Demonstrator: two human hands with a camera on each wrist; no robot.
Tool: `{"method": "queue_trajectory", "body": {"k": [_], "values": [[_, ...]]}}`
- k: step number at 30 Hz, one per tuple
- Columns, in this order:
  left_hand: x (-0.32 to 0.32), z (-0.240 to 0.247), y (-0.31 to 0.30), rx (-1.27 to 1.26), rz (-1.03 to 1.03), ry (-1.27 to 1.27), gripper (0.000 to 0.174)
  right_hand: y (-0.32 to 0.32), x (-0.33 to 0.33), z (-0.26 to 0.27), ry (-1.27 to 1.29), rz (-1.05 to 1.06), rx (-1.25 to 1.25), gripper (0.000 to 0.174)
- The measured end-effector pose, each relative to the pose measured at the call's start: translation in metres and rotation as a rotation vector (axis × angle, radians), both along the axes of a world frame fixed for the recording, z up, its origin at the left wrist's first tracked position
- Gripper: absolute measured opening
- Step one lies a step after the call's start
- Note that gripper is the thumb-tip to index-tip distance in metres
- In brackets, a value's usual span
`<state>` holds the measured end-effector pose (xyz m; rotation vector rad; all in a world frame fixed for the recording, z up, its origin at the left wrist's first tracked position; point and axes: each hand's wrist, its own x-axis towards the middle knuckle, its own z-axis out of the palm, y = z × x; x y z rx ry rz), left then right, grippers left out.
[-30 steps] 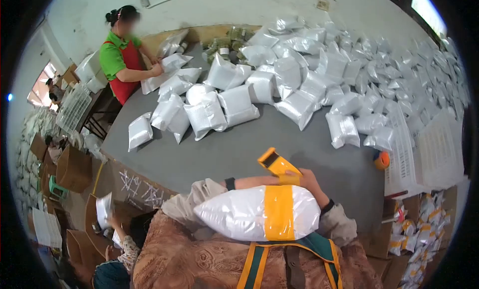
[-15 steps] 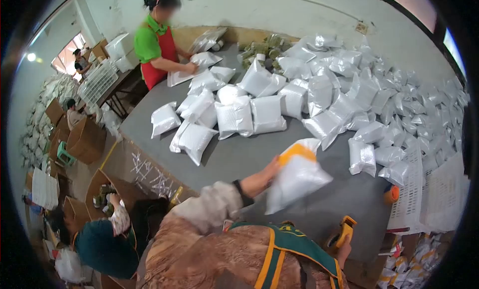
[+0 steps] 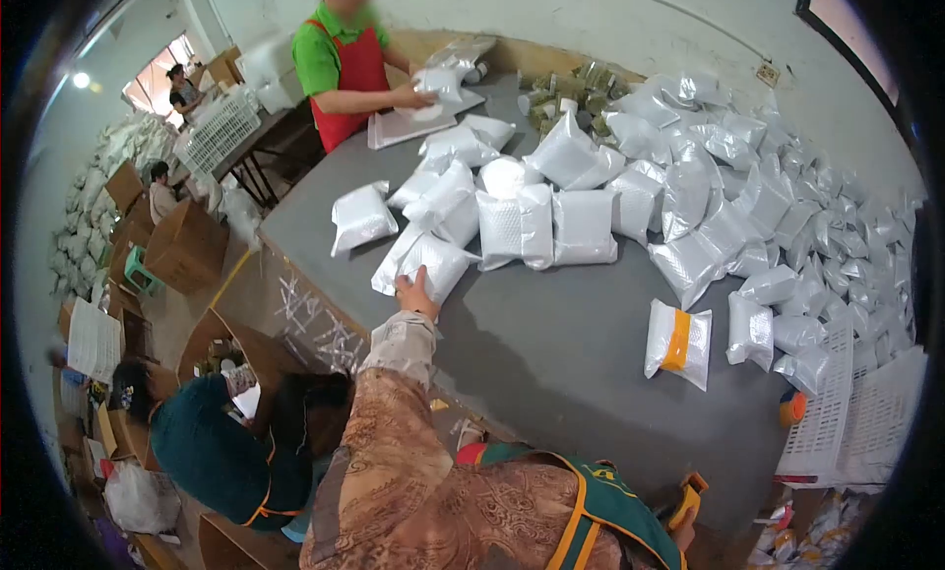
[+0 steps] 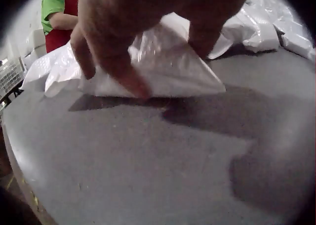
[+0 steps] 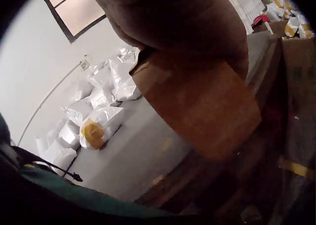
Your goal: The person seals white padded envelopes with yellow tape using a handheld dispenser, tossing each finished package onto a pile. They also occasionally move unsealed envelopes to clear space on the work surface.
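Near the table's left side, the left hand (image 3: 418, 296) touches a silvery-white padded package (image 3: 438, 263). The left wrist view has that hand (image 4: 143, 32) over the package (image 4: 168, 69), fingers spread and bent down around its near side. At the lower right of the head view, the right hand (image 3: 686, 533) grips a yellow tape dispenser (image 3: 692, 491) beside the apron. In the right wrist view this hand (image 5: 182, 22) is above an orange-brown surface of the dispenser (image 5: 202, 101). A package with a yellow band (image 3: 677, 340) lies apart on the grey table (image 3: 551, 344).
More white packages (image 3: 581, 225) cover the table's far side, with a large pile at right. A person in a red apron (image 3: 362, 68) handles packages opposite. White crates (image 3: 822, 412) and an orange roll (image 3: 792, 409) stand at right. Another person (image 3: 231, 452) bends over a carton at left.
The yellow-banded package has been let go onto the table at right. The left hand has moved left to a plain package. The right hand still holds the dispenser low at right.
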<state>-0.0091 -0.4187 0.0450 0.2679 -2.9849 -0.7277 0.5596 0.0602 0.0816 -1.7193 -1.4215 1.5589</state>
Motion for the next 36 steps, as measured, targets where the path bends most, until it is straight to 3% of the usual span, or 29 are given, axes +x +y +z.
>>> {"method": "queue_trajectory", "body": {"k": [2,4,6,7,8,10,12,13,16,17,18,21,23,26,28,30,33,36], "values": [[0.035,0.022,0.024,0.097,0.02,-0.042,0.096,-0.01,-0.013,0.009,0.01,0.1,0.052,0.058],[0.085,0.03,0.054,0.154,-0.05,-0.02,0.092,-0.017,-0.031,0.016,-0.154,0.284,0.257,0.053],[0.136,0.01,0.087,0.24,-0.211,-0.056,0.098,-0.021,-0.057,0.018,-0.091,0.3,0.201,0.049],[0.162,0.036,0.105,0.274,-0.288,-0.207,0.099,-0.023,-0.071,0.023,0.053,0.213,0.048,0.047],[0.181,0.032,0.121,0.281,-0.444,-0.221,0.084,-0.034,-0.086,0.041,0.097,0.25,0.011,0.044],[0.189,0.085,0.131,1.091,-0.514,-0.9,0.065,-0.056,-0.118,0.077,0.128,0.367,0.001,0.04],[0.19,0.086,0.13,0.645,-0.899,-0.285,0.057,-0.068,-0.133,0.096,0.147,0.473,0.037,0.037],[0.19,0.076,0.125,0.303,-0.914,0.154,0.064,-0.071,-0.139,0.095,0.189,0.501,0.047,0.036],[0.203,0.067,0.127,-0.168,-1.018,0.0,0.068,-0.062,-0.149,0.091,0.17,0.705,0.126,0.034],[0.201,0.01,0.127,0.176,-1.021,-0.207,0.068,-0.058,-0.151,0.087,0.14,0.792,0.156,0.034],[0.193,-0.041,0.126,0.593,-1.123,-0.008,0.067,-0.054,-0.153,0.082,0.146,0.898,0.225,0.034],[0.168,0.008,0.145,0.159,-1.176,0.014,0.057,-0.046,-0.181,0.099,0.054,1.22,0.313,0.035],[0.165,0.056,0.155,-0.048,-1.172,0.197,0.05,-0.048,-0.191,0.116,0.026,1.378,0.33,0.036],[0.189,0.065,0.16,0.785,-0.851,-0.722,0.043,-0.056,-0.204,0.123,0.117,1.474,0.329,0.037],[0.227,0.081,0.159,1.196,-0.677,-0.807,0.034,-0.058,-0.21,0.122,0.143,1.515,0.28,0.037],[0.236,0.09,0.156,1.516,-0.349,-1.019,0.025,-0.062,-0.213,0.118,0.163,1.513,0.243,0.036],[0.241,0.095,0.157,1.683,-0.218,-1.044,0.019,-0.058,-0.217,0.12,0.134,1.573,0.206,0.034],[0.226,0.078,0.15,1.473,-0.307,-0.885,0.015,-0.035,-0.225,0.113,0.083,1.621,0.197,0.034]]}}
